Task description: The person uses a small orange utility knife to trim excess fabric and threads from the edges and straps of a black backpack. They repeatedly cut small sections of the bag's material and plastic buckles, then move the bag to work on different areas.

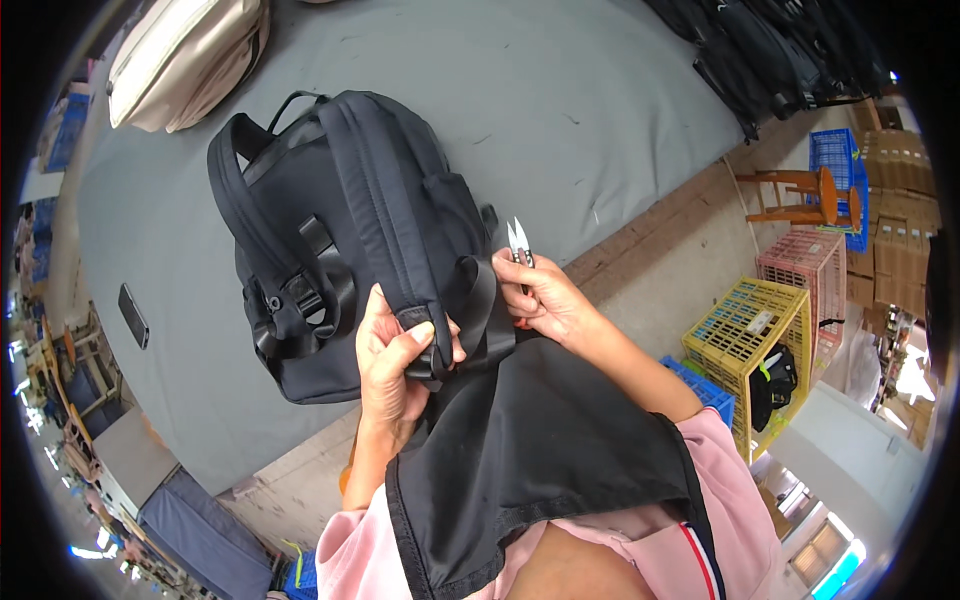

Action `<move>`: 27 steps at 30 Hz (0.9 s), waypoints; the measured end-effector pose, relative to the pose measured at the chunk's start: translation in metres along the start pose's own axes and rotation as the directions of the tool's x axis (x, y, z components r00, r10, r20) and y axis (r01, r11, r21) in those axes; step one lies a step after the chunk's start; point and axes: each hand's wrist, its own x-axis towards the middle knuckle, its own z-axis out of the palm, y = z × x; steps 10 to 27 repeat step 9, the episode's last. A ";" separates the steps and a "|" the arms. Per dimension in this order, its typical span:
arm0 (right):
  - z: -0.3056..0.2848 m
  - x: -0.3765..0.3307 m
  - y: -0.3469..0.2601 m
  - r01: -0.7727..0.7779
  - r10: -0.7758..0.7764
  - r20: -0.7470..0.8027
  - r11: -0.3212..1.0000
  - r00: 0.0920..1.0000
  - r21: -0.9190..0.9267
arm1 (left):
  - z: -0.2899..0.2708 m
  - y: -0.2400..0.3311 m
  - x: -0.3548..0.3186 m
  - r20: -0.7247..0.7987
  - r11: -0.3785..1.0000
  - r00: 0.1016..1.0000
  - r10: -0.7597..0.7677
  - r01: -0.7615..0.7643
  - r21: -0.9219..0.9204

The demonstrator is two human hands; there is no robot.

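Note:
A black backpack (290,230) lies on the grey-covered table with its shoulder straps facing up. My left hand (390,360) is closed on the lower end of the right-hand shoulder strap (375,200), the thumb pressed on top near the buckle end. My right hand (545,295) holds small thread snips (519,240), their pointed blades sticking up past the fingers. A loop of black webbing (482,300) hangs between both hands, against the fingers of my right hand; I cannot tell whether they pinch it. The other strap's buckle (303,293) rests on the backpack.
A beige bag (190,60) sits at the far left of the table (560,120), a phone (132,316) near its left edge. Black bags (770,60) pile up at the far right. Beyond the right edge stand a wooden stool (800,195), plastic crates (745,320) and cardboard boxes (900,220).

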 end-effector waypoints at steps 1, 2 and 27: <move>0.004 -0.001 -0.001 0.045 -0.046 -0.066 0.999 0.997 -0.011 | 0.002 0.000 -0.003 -0.042 0.998 0.999 -0.030 0.033 0.057; 0.010 -0.003 -0.002 0.090 -0.093 -0.132 0.996 0.987 -0.025 | 0.005 -0.001 -0.005 -0.085 0.991 0.995 -0.058 0.068 0.114; 0.034 -0.037 -0.015 0.531 -0.558 0.035 0.767 0.829 -0.360 | -0.008 0.003 -0.005 0.211 0.347 0.802 0.559 -0.457 0.819</move>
